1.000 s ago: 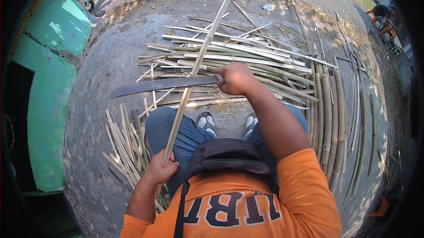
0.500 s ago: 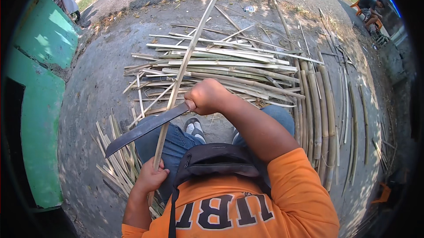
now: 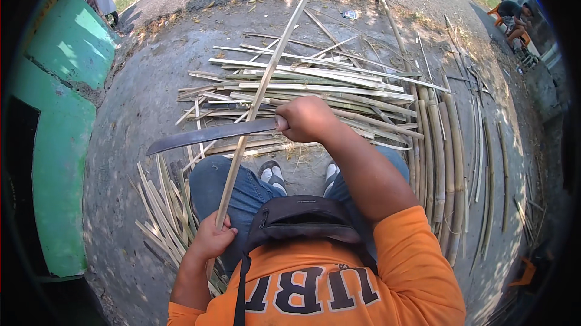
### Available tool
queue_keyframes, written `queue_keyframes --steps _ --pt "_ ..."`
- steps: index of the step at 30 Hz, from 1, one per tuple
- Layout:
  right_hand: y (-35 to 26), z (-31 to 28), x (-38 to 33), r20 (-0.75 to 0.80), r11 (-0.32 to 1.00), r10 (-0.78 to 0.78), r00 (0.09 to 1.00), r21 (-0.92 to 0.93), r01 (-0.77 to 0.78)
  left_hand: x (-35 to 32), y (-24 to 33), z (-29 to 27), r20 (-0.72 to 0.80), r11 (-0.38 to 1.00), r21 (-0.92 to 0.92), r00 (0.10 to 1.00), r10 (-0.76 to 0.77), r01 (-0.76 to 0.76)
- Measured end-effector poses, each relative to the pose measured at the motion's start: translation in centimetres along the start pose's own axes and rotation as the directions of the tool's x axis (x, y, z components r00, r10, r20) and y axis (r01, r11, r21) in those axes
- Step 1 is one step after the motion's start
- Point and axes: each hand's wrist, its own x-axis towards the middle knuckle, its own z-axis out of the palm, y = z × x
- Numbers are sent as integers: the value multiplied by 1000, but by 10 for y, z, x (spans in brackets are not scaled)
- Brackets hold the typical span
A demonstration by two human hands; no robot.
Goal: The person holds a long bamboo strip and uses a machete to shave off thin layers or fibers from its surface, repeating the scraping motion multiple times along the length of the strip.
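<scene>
My right hand (image 3: 305,119) is closed round the handle of a machete (image 3: 212,135), whose dark blade points left and crosses a long bamboo strip (image 3: 266,78). Near my left thigh, my left hand (image 3: 213,236) grips that strip by its lower end. The strip slants up and away over a heap of split bamboo (image 3: 327,87) on the ground ahead of my feet. Whether the blade touches the strip or passes just above it, I cannot tell.
More split strips (image 3: 163,205) lie by my left leg. Whole bamboo poles (image 3: 445,162) lie lengthwise on my right, with thin sticks (image 3: 487,174) beyond. A green wall (image 3: 57,162) stands at left. Far right, a person (image 3: 514,20) sits on an orange chair.
My right hand and the machete have moved forward along the strip, away from me, and the blade lies more level. My left hand keeps its hold. The view has shifted slightly.
</scene>
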Motion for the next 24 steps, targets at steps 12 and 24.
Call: queue_keyframes --steps 12,24 --pt "43 8 10 -108 966 206 973 181 -184 -3 -2 6 -41 999 39 999 31 -30" --pt "5 0 3 -19 998 39 999 49 -38 -2 -3 2 -24 1000 -15 1000 -9 8"
